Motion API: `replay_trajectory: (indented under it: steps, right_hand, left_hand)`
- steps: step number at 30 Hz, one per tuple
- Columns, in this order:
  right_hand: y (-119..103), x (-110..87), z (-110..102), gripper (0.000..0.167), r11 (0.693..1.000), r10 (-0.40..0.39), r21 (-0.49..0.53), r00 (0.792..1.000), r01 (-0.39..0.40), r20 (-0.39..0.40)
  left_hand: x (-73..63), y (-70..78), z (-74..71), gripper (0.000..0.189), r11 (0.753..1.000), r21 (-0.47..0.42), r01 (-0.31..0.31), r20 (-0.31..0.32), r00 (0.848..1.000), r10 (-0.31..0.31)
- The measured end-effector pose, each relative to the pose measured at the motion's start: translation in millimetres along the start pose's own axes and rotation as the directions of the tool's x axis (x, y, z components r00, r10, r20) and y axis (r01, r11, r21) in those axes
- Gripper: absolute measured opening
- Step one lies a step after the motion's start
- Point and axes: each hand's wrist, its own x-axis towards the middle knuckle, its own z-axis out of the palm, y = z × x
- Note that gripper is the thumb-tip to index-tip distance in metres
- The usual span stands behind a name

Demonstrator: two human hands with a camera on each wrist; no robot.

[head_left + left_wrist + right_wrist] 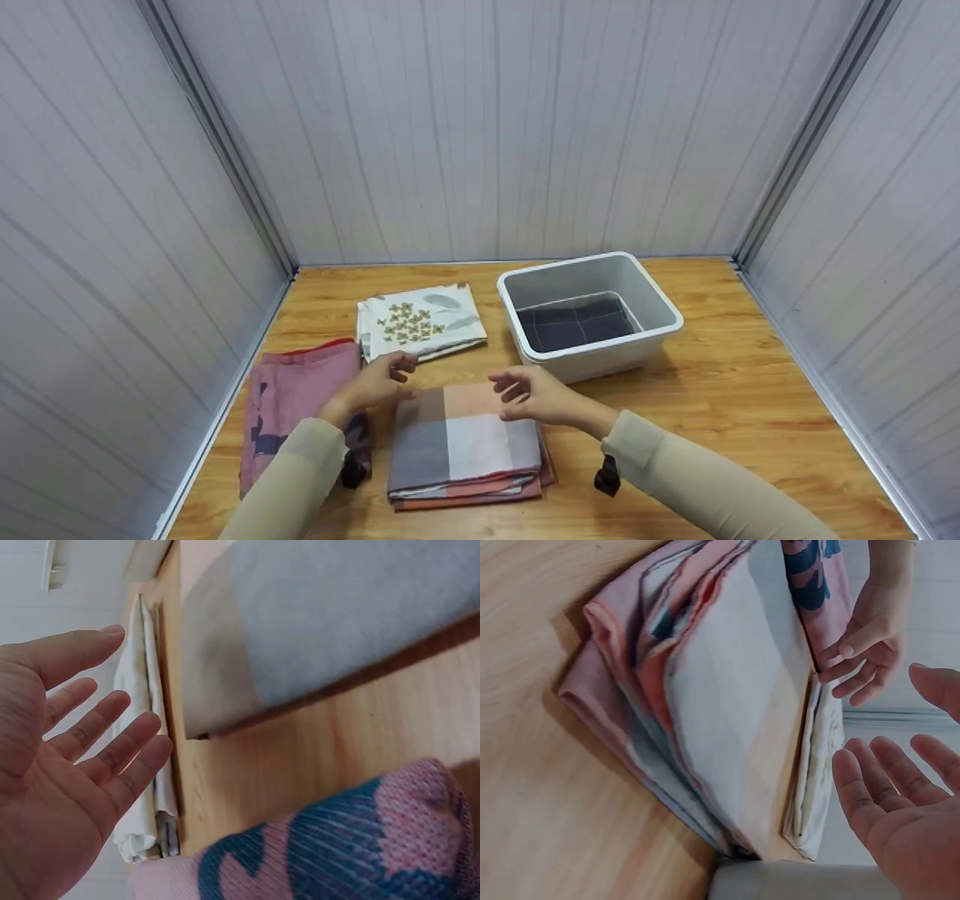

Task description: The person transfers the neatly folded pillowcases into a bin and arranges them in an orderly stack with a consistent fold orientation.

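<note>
A folded checked cloth (pixel 480 442) in grey, white and peach lies at the front middle of the table. Over its far left corner hovers my left hand (pixel 377 384), fingers loosely spread and holding nothing. My right hand (pixel 541 395) is above the cloth's far right part, its fingers relaxed and bent a little, also without anything in them. Both palms face each other across the cloth. In the right wrist view, the cloth's layered folded edges (pixel 667 652) show, and a gap separates the right hand (pixel 900 795) from them.
A pink folded cloth (pixel 315 382) with dark blue patches lies at left. Behind it is a white folded cloth (pixel 457 319) with a leaf and flower print. A white plastic bin (pixel 600 364) at back right holds a dark checked cloth (pixel 576 324). Panel walls (pixel 465 150) enclose the table.
</note>
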Motion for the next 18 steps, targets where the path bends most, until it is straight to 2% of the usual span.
replay_trajectory:
  steps: [6,11,18]
  right_hand:
    - [14.9,-3.4,5.0,0.061,1.000,0.014,-0.001,1.000,-0.014,0.006]
    - [25.4,-4.8,10.1,0.063,1.000,-0.004,-0.001,1.000,0.004,0.010]
    - [37.8,-7.9,12.5,0.061,1.000,0.019,-0.013,0.999,-0.020,-0.028]
  left_hand:
    - [-2.0,-7.0,-0.8,0.063,0.998,0.062,0.014,0.028,0.999,-0.015]
    - [-4.0,-13.1,0.0,0.065,0.994,0.111,0.016,0.049,0.999,-0.022]
    - [-4.5,-16.8,1.3,0.063,0.987,0.160,-0.002,0.070,0.998,-0.009]
